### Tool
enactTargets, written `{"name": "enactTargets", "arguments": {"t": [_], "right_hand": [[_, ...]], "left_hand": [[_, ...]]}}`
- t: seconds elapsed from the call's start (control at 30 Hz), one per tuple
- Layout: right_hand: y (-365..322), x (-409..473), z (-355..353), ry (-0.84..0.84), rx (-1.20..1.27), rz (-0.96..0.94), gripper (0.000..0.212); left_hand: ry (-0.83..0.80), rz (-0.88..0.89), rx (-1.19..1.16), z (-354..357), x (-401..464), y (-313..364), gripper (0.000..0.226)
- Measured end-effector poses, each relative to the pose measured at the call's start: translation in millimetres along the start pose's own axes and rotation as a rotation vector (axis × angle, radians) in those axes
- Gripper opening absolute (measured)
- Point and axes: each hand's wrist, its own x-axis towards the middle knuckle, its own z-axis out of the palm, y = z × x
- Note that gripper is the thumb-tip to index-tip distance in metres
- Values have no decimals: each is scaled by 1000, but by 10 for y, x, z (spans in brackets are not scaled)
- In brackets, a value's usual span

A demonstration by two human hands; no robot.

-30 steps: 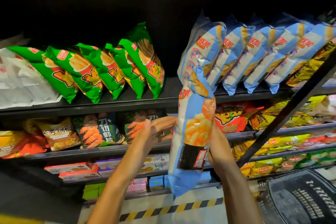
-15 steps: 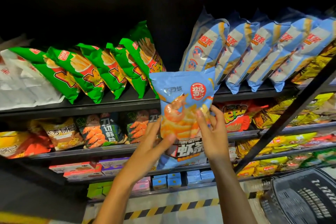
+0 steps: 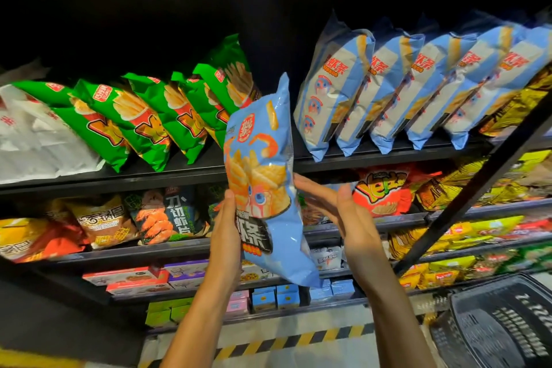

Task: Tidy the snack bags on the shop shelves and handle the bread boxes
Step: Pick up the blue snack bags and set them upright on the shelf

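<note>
Nearest you, at the lower right corner, sits a black plastic shopping basket (image 3: 504, 323), and a yellow-and-black hazard stripe (image 3: 298, 339) runs along the floor at the foot of the shelving. Your two forearms rise from the bottom edge toward the middle of the view. Your left hand (image 3: 227, 236) grasps the lower left edge of a light blue shrimp-stick bag (image 3: 263, 176), thumb laid up along the front of it and the fingers gone behind. Your right hand (image 3: 343, 212) stands just beside the bag's right edge, fingers straight and spread, released; the fingertips reach to the bag's rim, though you cannot tell whether they actually touch it. The bag stands nearly upright, printed face toward you, its top corner tilted slightly right and raised in front of the gap on the upper shelf (image 3: 179, 170). Behind your hands, the lower shelves carry small boxes (image 3: 274, 297) in blue, pink, green and purple, and above those a row of mixed snack packs, among them a dark shrimp-chip bag (image 3: 170, 215) and a red bag (image 3: 379, 191). A black diagonal bar (image 3: 478, 176) crosses the right side. Farthest back, on the upper shelf, a row of green fries bags (image 3: 143, 119) leans leftward on the left of the gap, and a row of matching light blue bags (image 3: 418, 89) leans rightward on its right.
</note>
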Motion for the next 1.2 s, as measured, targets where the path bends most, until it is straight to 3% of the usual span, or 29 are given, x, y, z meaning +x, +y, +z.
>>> {"name": "enactTargets", "arguments": {"t": [0.13,0.23,0.37,0.47,0.57,0.7,0.77,1.07,1.2], "right_hand": [[13,18,-27,-25,-1,31,50],[39,32,-25,-59,8,42,53],[35,49,-107,110,17,-39,51],[32,66,-227,175,34,-54,55],[25,66,-249,188,12,-54,61],[16,15,-243,208,26,-51,77],[15,-60,-298,187,28,-62,74],[-14,-588,-662,-229,-96,-15,82],[11,-768,-728,-248,-115,-18,93]], "left_hand": [[1,79,71,-4,-16,17,61],[-74,328,227,80,-171,125,33],[-345,472,280,45,-267,285,43],[-610,426,390,-66,-284,379,62],[-740,408,474,-139,-295,370,83],[-701,399,452,-118,-387,305,89],[-662,397,419,-95,-457,283,89],[-575,298,394,-89,-787,107,72],[-509,295,428,-34,-982,29,55]]}}
